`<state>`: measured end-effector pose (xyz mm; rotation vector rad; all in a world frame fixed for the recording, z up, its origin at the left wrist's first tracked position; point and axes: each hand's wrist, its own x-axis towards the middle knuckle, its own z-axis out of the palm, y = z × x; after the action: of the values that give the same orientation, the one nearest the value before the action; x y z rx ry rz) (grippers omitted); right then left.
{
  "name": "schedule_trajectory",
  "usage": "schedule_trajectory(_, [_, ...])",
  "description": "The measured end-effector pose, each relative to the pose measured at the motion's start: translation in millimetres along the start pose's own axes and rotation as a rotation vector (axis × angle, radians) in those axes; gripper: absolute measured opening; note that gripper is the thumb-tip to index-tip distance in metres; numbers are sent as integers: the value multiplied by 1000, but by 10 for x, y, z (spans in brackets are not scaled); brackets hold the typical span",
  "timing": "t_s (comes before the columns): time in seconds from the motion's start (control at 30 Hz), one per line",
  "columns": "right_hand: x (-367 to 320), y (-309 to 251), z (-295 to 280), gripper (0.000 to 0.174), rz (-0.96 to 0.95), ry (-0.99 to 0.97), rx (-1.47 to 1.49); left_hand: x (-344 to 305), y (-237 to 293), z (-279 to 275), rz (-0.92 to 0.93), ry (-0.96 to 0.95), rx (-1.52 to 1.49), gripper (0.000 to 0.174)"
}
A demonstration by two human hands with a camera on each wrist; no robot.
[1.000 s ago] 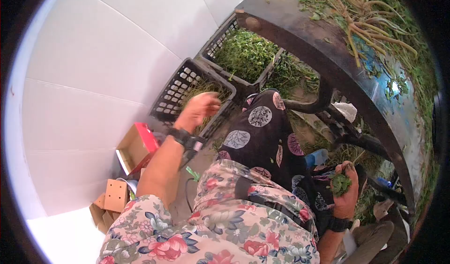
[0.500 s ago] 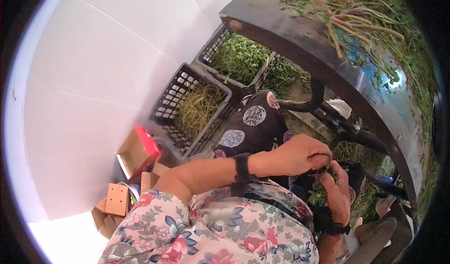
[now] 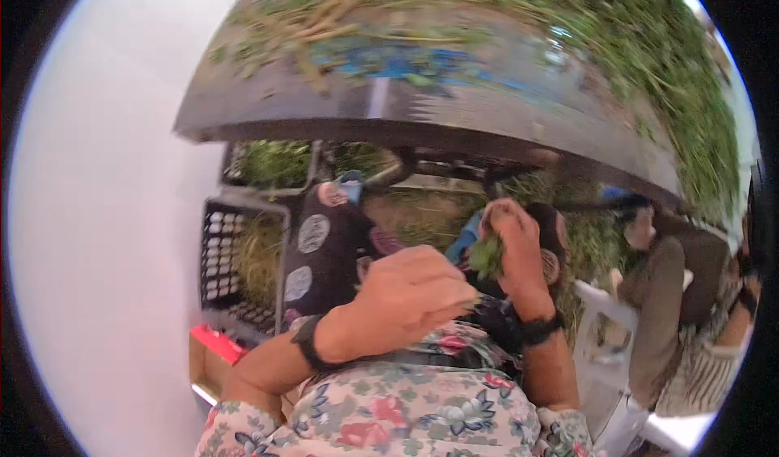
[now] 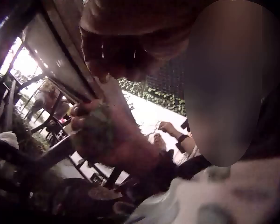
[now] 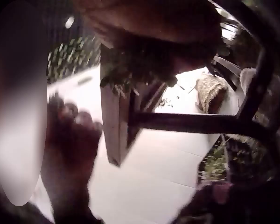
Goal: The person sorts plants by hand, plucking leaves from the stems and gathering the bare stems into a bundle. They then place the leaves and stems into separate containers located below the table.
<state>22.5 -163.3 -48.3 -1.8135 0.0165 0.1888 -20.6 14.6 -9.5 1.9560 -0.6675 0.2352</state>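
In the head view my right hand [image 3: 515, 250] grips a small bunch of leafy greens [image 3: 485, 256] above my lap, leaves hanging below the fingers. The same bunch [image 5: 126, 67] shows dark under my right hand in the right wrist view. My left hand [image 3: 410, 295], fingers curled, is to the left of the bunch and apart from it. A small greenish bit shows at its fingertips, blurred; I cannot tell its kind. From the left wrist, curled fingers fill the top, with the right hand [image 4: 126, 144] and its greens beyond.
A table [image 3: 487, 120] heaped with long-stemmed greens [image 3: 617, 43] stands in front. At left are a black crate [image 3: 219, 254] of thin stems, another crate [image 3: 272, 189] of greens behind it, and a red box [image 3: 217, 345]. Another person [image 3: 690, 295] sits at right, near a white stool [image 3: 604, 327].
My left hand went from over the stem crate to the bunch in my right hand, then drew back left. The right hand keeps the greens. The head view has turned right toward the table.
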Motion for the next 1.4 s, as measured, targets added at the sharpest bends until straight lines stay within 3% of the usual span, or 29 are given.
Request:
schedule_trajectory(0.07, [75, 32, -176, 17, 242, 49, 612, 58, -41, -26, -83, 51, 36, 8])
schedule_trajectory(0.13, [35, 196, -230, 19, -108, -2, 146, 101, -167, 14, -552, 216, -599, 14])
schedule_trajectory(0.17, [13, 100, -199, 19, -154, -58, 64, 115, -250, 47, -804, 282, -906, 17])
schedule_trajectory(0.23, [4, -239, -47, 19, -144, -192, 68, 64, -423, 102, -957, 224, -1278, 26])
schedule_trajectory(0.27, [-3, -228, 105, 18, -245, -174, 4, 48, -452, 142, -1043, 198, -1458, 33])
schedule_trajectory(0.37, [32, -153, 372, 19, -486, -82, -225, 109, -282, 107, -524, -139, -394, 51])
schedule_trajectory(0.4, [48, -150, 413, 21, -557, -47, -304, 190, -238, 55, -521, -180, -241, 68])
schedule_trajectory(0.5, [127, -160, 417, 27, -732, 81, -398, 168, -240, 111, -481, -96, -173, 74])
schedule_trajectory(0.57, [180, -169, 370, 29, -793, 123, -489, 195, -265, 108, -382, -142, -89, 79])
schedule_trajectory(0.67, [261, -84, 332, 33, -796, 190, -562, 112, -357, 180, -452, -127, -54, 78])
schedule_trajectory(0.77, [295, -17, 307, 37, -757, 201, -559, 195, -345, 299, -697, 34, -509, 57])
schedule_trajectory(0.9, [246, 48, 394, 38, -548, 78, -372, 351, -266, 307, -1310, 374, -1220, 24])
schedule_trajectory(1.0, [199, 23, 421, 41, -479, -12, -227, 241, -466, 261, -1181, 188, -1206, 24])
schedule_trajectory(1.1, [137, 38, 305, 30, -481, 7, 54, 77, -695, 156, -1138, 109, -1458, 26])
schedule_trajectory(1.2, [33, -190, -153, 17, -454, 4, 14, -61, -835, 1, -1149, 207, -1685, 27])
schedule_trajectory(1.23, [22, -321, -252, 8, -550, 172, -10, -123, -875, -46, -1164, 249, -1678, 26])
schedule_trajectory(1.4, [165, -688, -792, 11, -633, 542, -69, -386, -989, -188, -1163, 362, -1687, 25])
